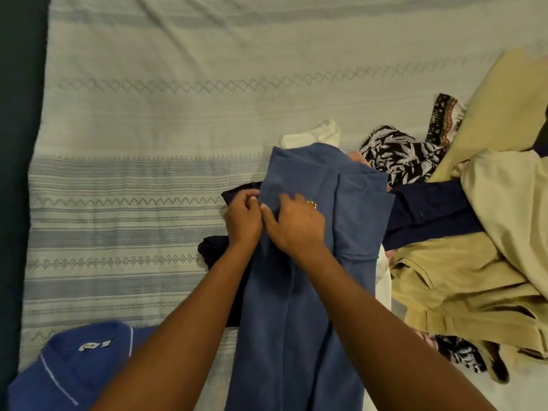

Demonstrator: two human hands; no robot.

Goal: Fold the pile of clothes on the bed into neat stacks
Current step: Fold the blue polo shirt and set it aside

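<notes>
clothes in khaki (462,280) lie beside blue garment (358,209), pinched by left hand (243,218) and right hand (296,226).

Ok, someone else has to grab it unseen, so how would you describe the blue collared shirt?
Start from the pale striped bedspread. At its near left corner, away from the heap of clothes, lies the shirt. Unlike the duller blue garment in the middle, it is bright blue, with a thin white line along its collar and a small label inside.

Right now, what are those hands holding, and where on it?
The left hand and right hand both pinch the blue trousers at one side edge, near the folded end.
</notes>
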